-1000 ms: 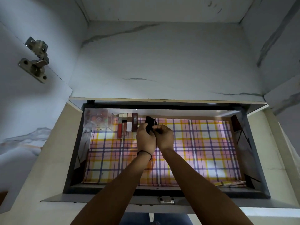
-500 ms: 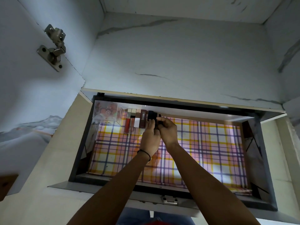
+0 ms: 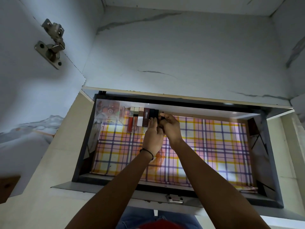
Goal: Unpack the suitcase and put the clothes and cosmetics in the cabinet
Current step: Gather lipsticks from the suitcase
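Far left of the fingers, in the back corner of the drawer (image 3: 83, 146), sits a clear box (image 3: 109, 109) of round makeup. Next comes a row of lip tubes (image 3: 137, 117), side by side. Just right of them, at the fingertips, is a black case (image 3: 153, 112). The left hand (image 3: 154, 135) touches it from below with nearly straight fingers. The right hand (image 3: 171, 128) pinches its right side with curled fingers. A checked cloth (image 3: 214, 142) spreads out right of the fingers. Some makeup is put away. No clothes or suitcase show here, so much is likely left.
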